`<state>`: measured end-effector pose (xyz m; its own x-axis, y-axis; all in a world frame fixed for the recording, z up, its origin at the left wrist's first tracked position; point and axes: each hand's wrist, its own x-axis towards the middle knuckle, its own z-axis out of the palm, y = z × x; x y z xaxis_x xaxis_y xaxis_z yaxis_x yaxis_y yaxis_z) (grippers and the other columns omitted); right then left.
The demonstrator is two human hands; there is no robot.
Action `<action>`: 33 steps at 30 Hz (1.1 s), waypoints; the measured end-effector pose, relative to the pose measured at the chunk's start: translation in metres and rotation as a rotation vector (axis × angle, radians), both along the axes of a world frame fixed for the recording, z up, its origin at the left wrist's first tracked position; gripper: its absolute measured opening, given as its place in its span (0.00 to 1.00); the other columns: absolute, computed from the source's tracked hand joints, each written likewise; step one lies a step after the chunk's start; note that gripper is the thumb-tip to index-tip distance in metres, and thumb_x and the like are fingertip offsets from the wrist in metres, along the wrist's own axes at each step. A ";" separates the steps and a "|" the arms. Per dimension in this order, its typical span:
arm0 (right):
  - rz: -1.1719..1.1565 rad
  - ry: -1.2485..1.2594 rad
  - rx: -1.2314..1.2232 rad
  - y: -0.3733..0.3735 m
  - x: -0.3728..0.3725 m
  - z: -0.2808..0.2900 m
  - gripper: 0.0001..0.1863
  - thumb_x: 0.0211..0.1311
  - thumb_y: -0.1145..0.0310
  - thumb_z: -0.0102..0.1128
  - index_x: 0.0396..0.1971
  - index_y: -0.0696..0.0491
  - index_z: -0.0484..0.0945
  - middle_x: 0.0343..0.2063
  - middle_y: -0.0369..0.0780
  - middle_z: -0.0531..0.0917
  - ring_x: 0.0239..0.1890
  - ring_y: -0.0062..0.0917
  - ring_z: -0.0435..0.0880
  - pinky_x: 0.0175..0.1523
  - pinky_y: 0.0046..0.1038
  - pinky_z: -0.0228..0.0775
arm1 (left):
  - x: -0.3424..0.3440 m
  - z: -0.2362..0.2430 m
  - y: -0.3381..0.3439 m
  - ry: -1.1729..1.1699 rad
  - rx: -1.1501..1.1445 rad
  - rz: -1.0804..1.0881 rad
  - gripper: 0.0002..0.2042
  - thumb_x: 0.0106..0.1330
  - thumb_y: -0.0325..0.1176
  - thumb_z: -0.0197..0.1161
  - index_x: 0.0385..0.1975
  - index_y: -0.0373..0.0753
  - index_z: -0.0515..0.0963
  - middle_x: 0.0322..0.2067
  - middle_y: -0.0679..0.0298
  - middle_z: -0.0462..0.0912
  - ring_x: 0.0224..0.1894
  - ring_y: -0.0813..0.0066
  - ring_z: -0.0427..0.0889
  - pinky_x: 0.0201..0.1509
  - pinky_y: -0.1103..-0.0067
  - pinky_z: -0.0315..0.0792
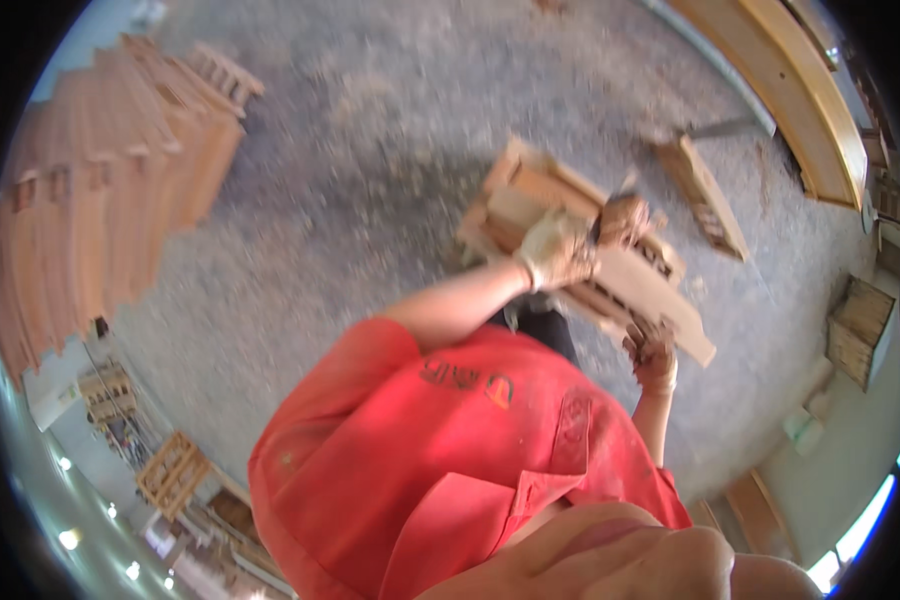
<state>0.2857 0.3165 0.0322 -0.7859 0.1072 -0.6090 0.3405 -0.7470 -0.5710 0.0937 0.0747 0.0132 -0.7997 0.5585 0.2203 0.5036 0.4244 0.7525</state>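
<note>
A light wooden slatted frame (530, 190) is held up in front of my red shirt, tilted down to the right. My left hand (555, 250), in a pale glove, lies on the frame's middle. Its fingers are closed around a small brown tool (625, 215) that is too blurred to tell its kind. My right hand (655, 355), in a dirty glove, grips the frame's lower right end from underneath. Both forearms come up from the shirt.
A tall stack of wooden pieces (100, 190) stands at the left on the grey dusty floor (370, 150). Another slatted frame (705, 195) lies at the upper right. Long curved boards (800, 90) run along the top right, a crate (860, 330) stands right, and small frames (170, 470) sit lower left.
</note>
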 end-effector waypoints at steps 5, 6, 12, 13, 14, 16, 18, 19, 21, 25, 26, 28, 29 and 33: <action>0.493 -0.166 0.307 0.011 -0.082 0.106 0.25 0.48 0.76 0.58 0.50 0.63 0.70 0.43 0.53 0.79 0.29 0.35 0.82 0.28 0.24 0.76 | -0.016 0.020 -0.012 -0.148 0.001 0.061 0.09 0.53 0.42 0.60 0.22 0.45 0.76 0.28 0.64 0.80 0.35 0.63 0.77 0.53 0.69 0.63; 0.573 -0.164 0.411 0.000 -0.113 0.126 0.23 0.51 0.76 0.58 0.50 0.63 0.71 0.44 0.53 0.79 0.30 0.34 0.82 0.28 0.23 0.75 | -0.019 0.021 -0.014 -0.200 -0.102 0.002 0.09 0.54 0.41 0.60 0.26 0.44 0.77 0.31 0.64 0.81 0.38 0.63 0.77 0.56 0.70 0.62; 1.316 0.344 1.178 -0.153 -0.277 0.155 0.19 0.62 0.79 0.50 0.54 0.60 0.71 0.49 0.45 0.79 0.37 0.26 0.82 0.35 0.17 0.71 | -0.018 -0.013 -0.022 -0.026 -0.082 -0.018 0.12 0.54 0.41 0.60 0.30 0.40 0.82 0.38 0.61 0.83 0.44 0.64 0.74 0.58 0.67 0.59; 1.436 0.627 1.387 -0.167 -0.293 0.142 0.20 0.62 0.80 0.49 0.55 0.59 0.70 0.50 0.45 0.79 0.40 0.27 0.81 0.38 0.20 0.73 | -0.019 -0.016 -0.019 -0.042 -0.051 -0.008 0.12 0.54 0.41 0.60 0.30 0.40 0.82 0.38 0.61 0.83 0.44 0.64 0.74 0.58 0.67 0.59; 1.542 0.937 1.574 -0.180 -0.307 0.128 0.21 0.63 0.80 0.49 0.57 0.58 0.69 0.52 0.44 0.78 0.44 0.28 0.81 0.42 0.23 0.74 | -0.017 -0.017 -0.016 -0.049 -0.053 -0.023 0.12 0.55 0.41 0.60 0.31 0.39 0.82 0.38 0.61 0.83 0.45 0.64 0.74 0.58 0.67 0.58; 1.764 0.955 1.548 -0.205 -0.329 0.100 0.21 0.62 0.79 0.49 0.57 0.57 0.69 0.53 0.43 0.77 0.47 0.28 0.80 0.45 0.27 0.74 | -0.015 -0.016 -0.016 -0.065 -0.081 -0.047 0.13 0.56 0.40 0.58 0.34 0.38 0.82 0.39 0.60 0.82 0.47 0.65 0.73 0.59 0.67 0.57; 1.979 0.970 1.510 -0.234 -0.337 0.087 0.21 0.62 0.77 0.50 0.57 0.55 0.70 0.54 0.42 0.76 0.49 0.29 0.80 0.49 0.30 0.75 | -0.015 -0.013 -0.018 -0.083 -0.079 -0.050 0.13 0.57 0.39 0.57 0.35 0.38 0.83 0.40 0.60 0.82 0.47 0.65 0.73 0.59 0.67 0.56; 2.168 0.848 1.663 -0.254 -0.335 0.079 0.20 0.62 0.77 0.50 0.56 0.53 0.71 0.53 0.41 0.77 0.48 0.29 0.80 0.49 0.30 0.75 | -0.013 -0.013 -0.019 -0.166 -0.070 -0.080 0.13 0.58 0.38 0.57 0.36 0.38 0.83 0.41 0.59 0.82 0.47 0.65 0.73 0.60 0.67 0.55; 2.521 0.554 1.982 -0.293 -0.331 0.067 0.19 0.63 0.75 0.50 0.54 0.49 0.73 0.50 0.40 0.78 0.47 0.28 0.81 0.50 0.30 0.75 | -0.013 -0.012 -0.021 -0.320 -0.050 -0.137 0.14 0.59 0.37 0.56 0.37 0.38 0.83 0.42 0.58 0.82 0.47 0.65 0.73 0.60 0.67 0.54; 2.828 0.384 2.119 -0.320 -0.325 0.057 0.17 0.62 0.73 0.51 0.51 0.44 0.75 0.44 0.38 0.80 0.44 0.27 0.81 0.49 0.29 0.75 | -0.011 -0.016 -0.014 -0.762 0.137 -0.140 0.14 0.60 0.36 0.54 0.39 0.35 0.81 0.44 0.56 0.81 0.52 0.60 0.71 0.61 0.69 0.57; 2.894 0.389 2.099 -0.324 -0.322 0.057 0.16 0.62 0.73 0.51 0.50 0.43 0.76 0.42 0.38 0.81 0.43 0.27 0.81 0.49 0.28 0.75 | -0.009 -0.017 -0.011 -0.945 0.221 -0.134 0.14 0.61 0.36 0.54 0.40 0.34 0.80 0.45 0.55 0.81 0.54 0.58 0.70 0.61 0.69 0.59; 2.971 0.405 2.074 -0.327 -0.325 0.056 0.16 0.62 0.72 0.51 0.48 0.42 0.77 0.40 0.37 0.81 0.42 0.27 0.81 0.49 0.27 0.76 | -0.010 -0.017 -0.015 -1.130 0.314 -0.120 0.15 0.61 0.35 0.53 0.41 0.33 0.78 0.45 0.55 0.81 0.56 0.56 0.69 0.61 0.70 0.61; 2.914 0.534 2.049 -0.323 -0.333 0.059 0.15 0.62 0.72 0.51 0.47 0.42 0.77 0.39 0.37 0.81 0.41 0.27 0.81 0.47 0.27 0.76 | -0.014 -0.015 -0.021 -0.894 0.184 -0.182 0.15 0.61 0.35 0.53 0.41 0.33 0.79 0.45 0.55 0.81 0.56 0.56 0.69 0.61 0.71 0.61; 2.721 0.837 1.982 -0.315 -0.357 0.065 0.13 0.62 0.72 0.50 0.44 0.42 0.79 0.36 0.37 0.81 0.37 0.27 0.81 0.43 0.27 0.76 | -0.027 -0.012 -0.035 -0.150 -0.188 -0.352 0.14 0.62 0.35 0.52 0.40 0.33 0.80 0.45 0.54 0.81 0.58 0.56 0.68 0.61 0.71 0.62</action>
